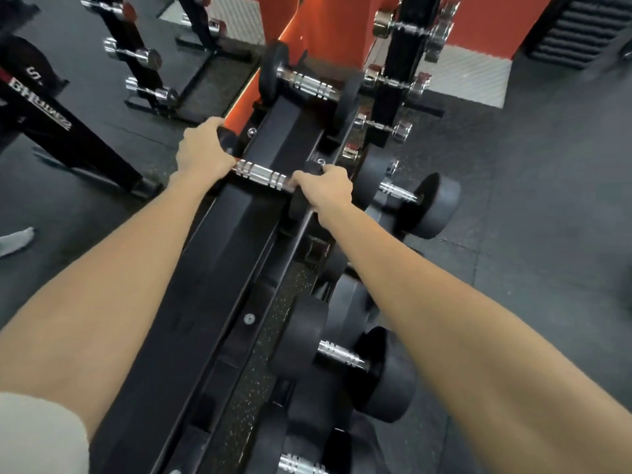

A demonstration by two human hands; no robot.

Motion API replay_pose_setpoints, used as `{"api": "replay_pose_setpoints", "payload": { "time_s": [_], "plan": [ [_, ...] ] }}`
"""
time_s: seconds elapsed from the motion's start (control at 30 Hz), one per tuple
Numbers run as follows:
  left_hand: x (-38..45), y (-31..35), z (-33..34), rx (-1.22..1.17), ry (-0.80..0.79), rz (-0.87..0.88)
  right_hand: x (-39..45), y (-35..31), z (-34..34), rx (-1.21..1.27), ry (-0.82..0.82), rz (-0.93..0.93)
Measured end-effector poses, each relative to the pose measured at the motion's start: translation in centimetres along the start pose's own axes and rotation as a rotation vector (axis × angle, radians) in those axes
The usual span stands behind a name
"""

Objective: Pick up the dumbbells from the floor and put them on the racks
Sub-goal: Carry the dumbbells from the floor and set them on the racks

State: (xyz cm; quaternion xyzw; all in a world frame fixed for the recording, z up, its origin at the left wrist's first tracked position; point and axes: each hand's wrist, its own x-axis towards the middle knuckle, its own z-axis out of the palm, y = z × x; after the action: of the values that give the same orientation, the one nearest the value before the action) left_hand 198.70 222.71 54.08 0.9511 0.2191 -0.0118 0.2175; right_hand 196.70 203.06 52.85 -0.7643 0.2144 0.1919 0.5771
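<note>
A black dumbbell with a chrome handle (261,173) lies across the top tier of the long black rack (219,254). My left hand (201,150) is clasped over its left head. My right hand (325,189) is clasped over its right head. Both heads are mostly hidden under my fingers. Farther along the same tier sits another black dumbbell (309,84). On the lower tier to the right rest more black dumbbells (400,193), (342,355), and one chrome handle (301,465) shows at the bottom edge.
Upright black stands with small chrome dumbbells (136,58), (396,80) rise at the back left and behind the rack. An orange pillar (328,25) stands beyond. A black machine frame (51,121) is at left. Dark rubber floor (530,165) spreads to the right.
</note>
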Motion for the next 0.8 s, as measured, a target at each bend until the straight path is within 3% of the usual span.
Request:
{"api": "replay_pose_setpoints", "payload": {
  "time_s": [0.17, 0.27, 0.33, 0.57, 0.8],
  "plan": [
    [-2.0, 5.4, 4.3, 0.203, 0.114, -0.006, 0.4, 1.2, -4.5, 0.109, 0.076, -0.064],
    [-5.6, 10.6, 6.7, 0.119, 0.244, 0.281, 0.6, 2.3, -9.7, 0.220, 0.131, -0.053],
    [-8.5, 15.0, 8.4, -0.026, 0.240, 0.411, 0.2, 3.7, -13.8, 0.293, 0.192, -0.052],
    [-21.3, 32.2, 14.2, -0.406, -0.097, 0.649, -5.7, 10.9, -33.9, 0.446, 0.317, -0.131],
    [-37.4, 45.6, 21.0, -0.394, -0.416, 0.872, -14.9, 20.8, -51.6, 0.484, 0.534, -0.213]
  ]
}}
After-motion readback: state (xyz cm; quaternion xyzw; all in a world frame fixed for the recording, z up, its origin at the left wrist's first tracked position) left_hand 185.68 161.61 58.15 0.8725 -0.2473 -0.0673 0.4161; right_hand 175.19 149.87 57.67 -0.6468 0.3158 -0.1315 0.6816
